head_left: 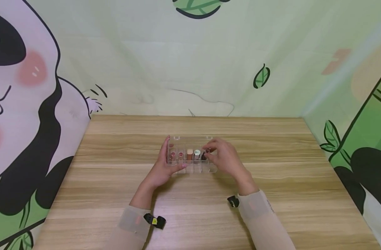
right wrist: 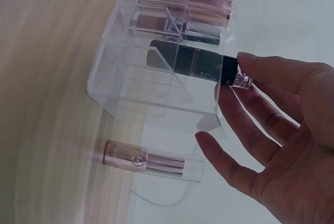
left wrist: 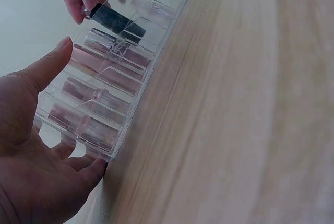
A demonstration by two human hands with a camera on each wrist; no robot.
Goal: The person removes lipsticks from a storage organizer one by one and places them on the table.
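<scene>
A clear plastic lipstick organizer with a row of compartments is on the wooden table. My left hand grips its left end, thumb along the front and fingers round the side and behind. Thumb and finger of my right hand pinch the clear top of a dark lipstick tube, whose lower part is inside a compartment towards the right end. Several other lipsticks stand in the compartments to its left, among them a silver-capped tube and a reddish-brown one.
In the right wrist view a pinkish-gold lipstick with a clear cap stands upright beyond the organizer's right end. The wooden table reaches back to a wall cloth printed with a panda and leaves. Black straps with small devices sit on both wrists.
</scene>
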